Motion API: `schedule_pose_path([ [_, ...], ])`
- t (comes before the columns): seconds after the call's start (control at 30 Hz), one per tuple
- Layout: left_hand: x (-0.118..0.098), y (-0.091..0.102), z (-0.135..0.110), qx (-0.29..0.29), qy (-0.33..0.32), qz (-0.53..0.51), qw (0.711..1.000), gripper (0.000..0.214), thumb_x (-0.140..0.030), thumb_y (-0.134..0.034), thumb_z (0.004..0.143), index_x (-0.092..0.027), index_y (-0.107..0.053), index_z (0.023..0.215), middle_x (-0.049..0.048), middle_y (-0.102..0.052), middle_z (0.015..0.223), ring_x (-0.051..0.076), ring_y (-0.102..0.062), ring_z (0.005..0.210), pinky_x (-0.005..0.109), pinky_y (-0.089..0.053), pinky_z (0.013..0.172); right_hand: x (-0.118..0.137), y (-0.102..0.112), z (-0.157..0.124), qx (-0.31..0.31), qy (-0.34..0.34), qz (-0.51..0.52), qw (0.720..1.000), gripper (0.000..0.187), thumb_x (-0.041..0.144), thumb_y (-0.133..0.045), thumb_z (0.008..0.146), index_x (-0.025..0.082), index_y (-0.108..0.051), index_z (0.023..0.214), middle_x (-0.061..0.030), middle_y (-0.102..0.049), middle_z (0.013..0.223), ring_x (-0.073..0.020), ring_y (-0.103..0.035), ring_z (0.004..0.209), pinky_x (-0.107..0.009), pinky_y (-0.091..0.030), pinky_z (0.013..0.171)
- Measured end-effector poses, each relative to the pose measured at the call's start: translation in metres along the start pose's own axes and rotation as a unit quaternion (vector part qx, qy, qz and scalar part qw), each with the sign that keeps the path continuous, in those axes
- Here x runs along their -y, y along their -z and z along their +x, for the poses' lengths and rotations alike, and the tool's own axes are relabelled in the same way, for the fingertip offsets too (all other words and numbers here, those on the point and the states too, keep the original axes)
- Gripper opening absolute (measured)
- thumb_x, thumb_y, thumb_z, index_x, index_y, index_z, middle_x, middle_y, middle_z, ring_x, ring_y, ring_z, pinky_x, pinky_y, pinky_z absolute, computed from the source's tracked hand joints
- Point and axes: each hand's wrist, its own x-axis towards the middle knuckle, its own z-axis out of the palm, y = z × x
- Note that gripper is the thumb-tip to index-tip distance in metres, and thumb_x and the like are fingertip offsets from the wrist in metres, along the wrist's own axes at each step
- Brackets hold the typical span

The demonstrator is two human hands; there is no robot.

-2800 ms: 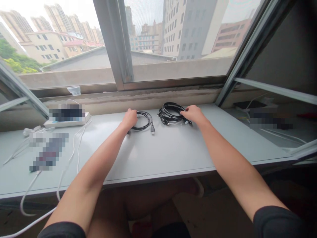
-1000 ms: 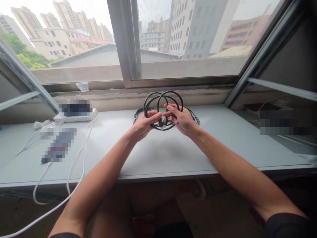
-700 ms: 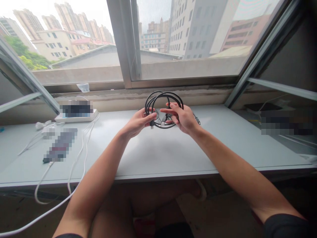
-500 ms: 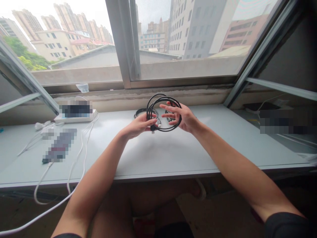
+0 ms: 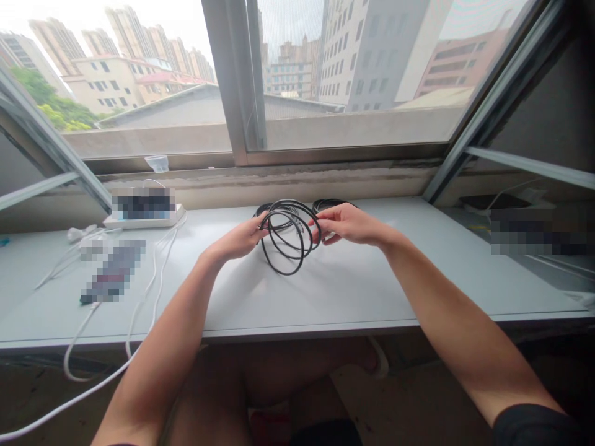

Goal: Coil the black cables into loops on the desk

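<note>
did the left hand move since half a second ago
Yes: judged against the window post, the left hand has shifted left in view, away from the right hand.

Between the forearms (image 5: 174,328) at lower centre, the tabletop (image 5: 316,303) lies open. Mid-frame, the looped black cable (image 5: 303,239) between left hand (image 5: 242,238) and right hand (image 5: 344,224) blocks the way to the coils (image 5: 331,202) behind. White cords (image 5: 69,406) cross the left; past the metal bar (image 5: 534,166) at right, dim clutter seems tight.
</note>
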Motion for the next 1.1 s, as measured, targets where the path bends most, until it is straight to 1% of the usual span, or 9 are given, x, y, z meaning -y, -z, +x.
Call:
schedule_pose_path([
  [0.1,-0.002,0.007,-0.003,-0.008,0.015,0.027,0.999,0.031,-0.045,-0.058,0.096,-0.019,-0.073,0.094,0.0068,-0.065,0.096,0.018,-0.058,0.081,0.030,-0.047,0.077,-0.002,0.002,0.001,-0.025,0.028,-0.067,0.997,0.046,0.061,-0.079,0.084,0.017,-0.081,0.096,-0.0071,-0.077,0.083,-0.0196,-0.072,0.075,-0.032,-0.061,0.069],
  [0.2,-0.003,0.014,-0.006,-0.049,0.020,0.017,0.998,0.032,-0.049,-0.065,0.092,-0.020,-0.076,0.085,0.0059,-0.065,0.088,0.017,-0.057,0.074,0.028,-0.044,0.069,-0.004,0.002,0.003,-0.060,0.077,-0.051,0.994,0.045,0.063,-0.081,0.081,0.019,-0.076,0.089,-0.0058,-0.075,0.083,-0.0185,-0.070,0.076,-0.031,-0.061,0.067],
  [0.37,0.001,0.020,-0.009,-0.105,0.102,-0.008,0.989,0.034,-0.047,-0.072,0.086,-0.023,-0.076,0.109,0.0030,-0.070,0.082,0.017,-0.060,0.071,0.026,-0.043,0.062,-0.005,0.000,0.005,-0.068,0.048,0.048,0.995,0.045,0.066,-0.069,0.091,0.022,-0.061,0.097,-0.0039,-0.071,0.073,-0.0178,-0.069,0.059,-0.026,-0.053,0.047],
  [0.47,0.003,0.022,-0.008,-0.164,0.127,-0.033,0.978,0.031,-0.044,-0.076,0.082,-0.021,-0.073,0.103,0.0057,-0.075,0.088,0.017,-0.065,0.072,0.027,-0.045,0.061,-0.004,0.003,0.002,-0.056,0.033,0.080,0.995,0.034,0.053,-0.074,0.090,0.021,-0.063,0.096,-0.0038,-0.068,0.072,-0.0182,-0.067,0.058,-0.028,-0.055,0.047],
  [0.6,0.006,0.026,-0.007,-0.212,0.118,-0.054,0.968,0.028,-0.044,-0.077,0.080,-0.019,-0.071,0.092,0.0070,-0.075,0.086,0.018,-0.067,0.073,0.027,-0.047,0.062,0.001,0.010,-0.004,-0.018,0.032,0.152,0.988,0.029,0.031,-0.081,0.079,0.019,-0.070,0.102,-0.0073,-0.071,0.089,-0.0209,-0.071,0.073,-0.031,-0.061,0.055],
  [0.7,0.009,0.029,-0.007,-0.214,0.118,-0.062,0.968,0.034,-0.050,-0.077,0.081,-0.018,-0.073,0.095,0.0083,-0.076,0.089,0.019,-0.068,0.075,0.027,-0.047,0.060,0.006,0.016,-0.011,0.018,0.026,0.170,0.985,0.035,0.026,-0.081,0.076,0.017,-0.074,0.109,-0.0109,-0.074,0.101,-0.0225,-0.073,0.084,-0.032,-0.063,0.063],
  [0.8,0.010,0.030,-0.007,-0.208,0.118,-0.105,0.965,0.040,-0.053,-0.078,0.080,-0.017,-0.073,0.096,0.0087,-0.075,0.086,0.018,-0.068,0.073,0.028,-0.050,0.062,0.010,0.020,-0.016,0.022,0.028,0.167,0.985,0.040,0.026,-0.083,0.076,0.016,-0.076,0.113,-0.0113,-0.075,0.103,-0.0229,-0.073,0.088,-0.031,-0.062,0.066],
  [1.03,-0.005,0.034,-0.011,-0.196,0.117,-0.217,0.949,0.047,-0.057,-0.083,0.077,-0.015,-0.070,0.091,0.0081,-0.072,0.082,0.017,-0.066,0.070,0.030,-0.053,0.066,0.009,0.027,-0.020,-0.031,0.072,0.196,0.977,0.040,0.035,-0.082,0.071,0.020,-0.079,0.109,-0.0108,-0.073,0.094,-0.0228,-0.067,0.077,-0.028,-0.050,0.048],
  [1.1,-0.006,0.035,-0.012,-0.187,0.114,-0.248,0.944,0.048,-0.058,-0.084,0.076,-0.015,-0.069,0.092,0.0086,-0.072,0.083,0.017,-0.066,0.071,0.031,-0.054,0.068,0.009,0.028,-0.020,-0.057,0.089,0.206,0.973,0.042,0.039,-0.079,0.070,0.021,-0.078,0.108,-0.0111,-0.072,0.093,-0.0243,-0.067,0.079,-0.030,-0.050,0.050],
])
